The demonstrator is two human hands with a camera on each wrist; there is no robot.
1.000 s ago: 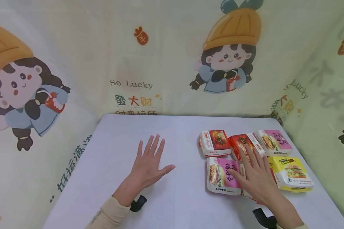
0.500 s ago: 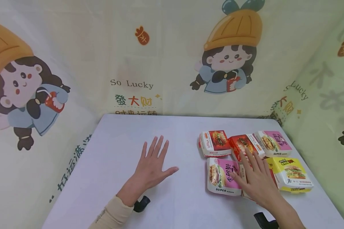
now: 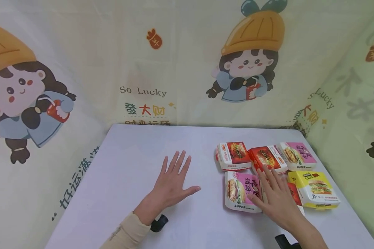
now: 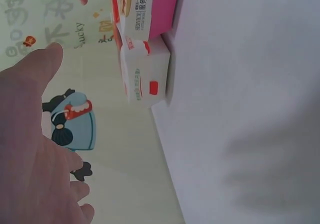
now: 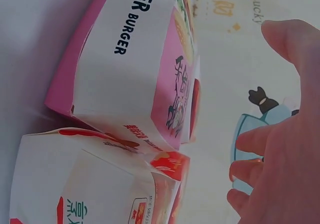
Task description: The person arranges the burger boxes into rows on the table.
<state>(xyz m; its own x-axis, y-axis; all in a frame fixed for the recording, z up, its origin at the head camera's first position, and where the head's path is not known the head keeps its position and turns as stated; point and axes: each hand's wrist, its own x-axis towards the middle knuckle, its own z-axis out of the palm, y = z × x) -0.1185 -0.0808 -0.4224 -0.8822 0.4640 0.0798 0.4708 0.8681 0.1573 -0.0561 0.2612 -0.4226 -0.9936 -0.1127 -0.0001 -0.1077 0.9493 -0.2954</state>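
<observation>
My left hand [image 3: 171,188] hangs over the white table, left of the burger boxes, with fingers straight and thumb spread. Over the front middle red-and-white box [image 3: 295,194] is my right hand [image 3: 278,200], fingers extended; it covers most of that box. Its thumb overlaps the pink-and-white burger box [image 3: 243,192] in the head view. The right wrist view shows space between the right hand [image 5: 285,134] and the pink box [image 5: 120,59]. A yellow-and-white box [image 3: 314,189] lies right of the hand. Neither hand holds anything.
Behind stand a red-and-white box [image 3: 233,156], a red box [image 3: 268,159] and another pink-and-white box [image 3: 297,155]. The white table [image 3: 127,155] ends at a cartoon-printed cloth [image 3: 190,69] that surrounds it. Black mounts [image 3: 159,223] sit under the wrists.
My left hand has drifted right and slightly toward me. My right hand has drawn back a little, showing more of the red box behind it. The boxes stay in place.
</observation>
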